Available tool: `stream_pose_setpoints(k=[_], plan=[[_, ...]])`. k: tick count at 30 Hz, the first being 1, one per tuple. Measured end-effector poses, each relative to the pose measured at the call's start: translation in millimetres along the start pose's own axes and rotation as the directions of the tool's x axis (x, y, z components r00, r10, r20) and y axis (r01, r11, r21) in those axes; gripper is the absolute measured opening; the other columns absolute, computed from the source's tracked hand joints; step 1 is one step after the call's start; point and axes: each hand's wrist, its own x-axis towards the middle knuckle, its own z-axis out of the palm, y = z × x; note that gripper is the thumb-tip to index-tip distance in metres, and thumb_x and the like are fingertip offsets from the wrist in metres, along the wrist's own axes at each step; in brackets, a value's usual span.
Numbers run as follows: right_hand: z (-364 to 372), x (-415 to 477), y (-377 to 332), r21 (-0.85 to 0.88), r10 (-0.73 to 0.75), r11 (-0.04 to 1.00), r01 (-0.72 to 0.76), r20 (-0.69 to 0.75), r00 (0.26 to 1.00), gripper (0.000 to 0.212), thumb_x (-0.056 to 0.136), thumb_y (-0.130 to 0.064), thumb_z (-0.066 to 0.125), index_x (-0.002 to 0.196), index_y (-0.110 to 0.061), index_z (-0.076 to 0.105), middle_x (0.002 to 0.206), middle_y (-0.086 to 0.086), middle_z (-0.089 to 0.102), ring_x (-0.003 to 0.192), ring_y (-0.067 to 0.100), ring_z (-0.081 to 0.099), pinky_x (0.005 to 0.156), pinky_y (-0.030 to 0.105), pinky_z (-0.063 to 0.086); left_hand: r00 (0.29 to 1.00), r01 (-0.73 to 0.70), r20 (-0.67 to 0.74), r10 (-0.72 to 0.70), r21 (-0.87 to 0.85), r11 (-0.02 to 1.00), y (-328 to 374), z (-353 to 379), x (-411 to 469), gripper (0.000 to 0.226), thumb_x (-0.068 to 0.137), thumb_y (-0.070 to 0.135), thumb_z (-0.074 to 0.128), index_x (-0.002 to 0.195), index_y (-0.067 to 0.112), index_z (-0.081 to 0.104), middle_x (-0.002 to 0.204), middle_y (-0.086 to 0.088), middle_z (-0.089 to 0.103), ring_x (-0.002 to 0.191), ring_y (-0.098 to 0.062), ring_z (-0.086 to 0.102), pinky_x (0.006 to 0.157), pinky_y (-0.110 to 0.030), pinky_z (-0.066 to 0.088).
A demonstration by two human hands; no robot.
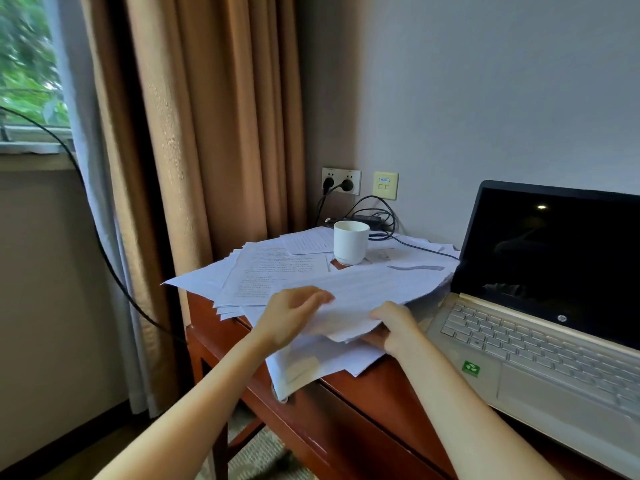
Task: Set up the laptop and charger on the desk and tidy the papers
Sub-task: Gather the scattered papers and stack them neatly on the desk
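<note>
Printed papers (270, 271) fanned askew, gripped by left hand (294, 315), right hand (394, 329)

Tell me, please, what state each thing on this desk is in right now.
laptop: open, screen dark.
papers: spread loosely, some overhanging the desk edge.
sheaf: lifted off the pile.
cup: upright, standing on the papers.
charger: behind the cup, cable loosely coiled.
left hand: holds the sheaf's near edge.
right hand: grips the sheaf's corner.
</note>
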Motion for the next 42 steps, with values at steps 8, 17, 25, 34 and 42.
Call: stream_pose_setpoints(k=[8, 17, 25, 34, 42], plan=[[10.8, -13.5, -4.4, 0.209, -0.152, 0.968, 0.139, 0.048, 0.987, 0.031, 0.087, 0.011, 0.033, 0.108, -0.002, 0.052, 0.083, 0.011, 0.058, 0.069, 0.025, 0.057, 0.038, 0.022, 0.05, 0.94, 0.341, -0.122, -0.318, 0.322, 0.883, -45.7, -22.6, 6.0, 0.048, 0.101, 0.038, 0.02, 0.136, 0.011, 0.038, 0.14, -0.012, 0.045, 0.127, -0.028, 0.04, 0.111, -0.047, 0.023], [26.3, -28.8, -1.6, 0.24, -0.296, 0.935, 0.26, 0.126, 0.947, 0.033, 0.085, 0.002, 0.04, 0.114, -0.001, 0.057, 0.091, 0.013, 0.063, 0.076, 0.022, 0.061, 0.044, 0.021, 0.052, 0.914, 0.354, -0.166, -0.37, -0.122, 0.927, -42.8, -35.5, 9.3, 0.057, 0.091, 0.046, 0.029, 0.13, 0.006, 0.043, 0.137, -0.015, 0.045, 0.12, -0.028, 0.044, 0.109, -0.043, 0.03], [32.8, -38.0, -8.8, 0.267, -0.44, 0.884, 0.384, 0.196, 0.876, 0.043, 0.085, 0.001, 0.043, 0.127, -0.005, 0.052, 0.091, 0.008, 0.06, 0.083, 0.02, 0.06, 0.046, 0.021, 0.051, 0.914, 0.309, -0.187, -0.361, -0.26, 0.915, -32.2, -38.8, 8.0, 0.038, 0.102, 0.015, 0.036, 0.139, 0.015, 0.034, 0.133, -0.004, 0.043, 0.107, -0.016, 0.051, 0.084, -0.015, 0.034], [31.9, -34.8, -11.7, 0.321, -0.449, 0.863, 0.39, 0.131, 0.884, 0.033, 0.085, 0.003, 0.043, 0.111, -0.01, 0.059, 0.09, 0.005, 0.061, 0.081, 0.018, 0.059, 0.048, 0.022, 0.051, 0.869, 0.37, -0.103, -0.484, -0.516, 0.773, -29.7, -46.5, 15.5, 0.049, 0.099, 0.046, 0.03, 0.142, 0.022, 0.029, 0.142, -0.012, 0.038, 0.09, -0.026, 0.067, 0.09, -0.037, 0.052], [26.6, -38.3, -17.5, 0.38, -0.519, 0.808, 0.451, 0.095, 0.85, 0.027, 0.085, 0.004, 0.043, 0.1, -0.012, 0.059, 0.082, 0.002, 0.06, 0.076, 0.016, 0.059, 0.047, 0.019, 0.049, 0.853, 0.369, -0.105, -0.511, -0.571, 0.733, -11.9, -43.2, 15.1, 0.057, 0.097, 0.053, 0.024, 0.145, 0.022, 0.026, 0.14, -0.016, 0.044, 0.088, -0.026, 0.067, 0.087, -0.034, 0.045]])
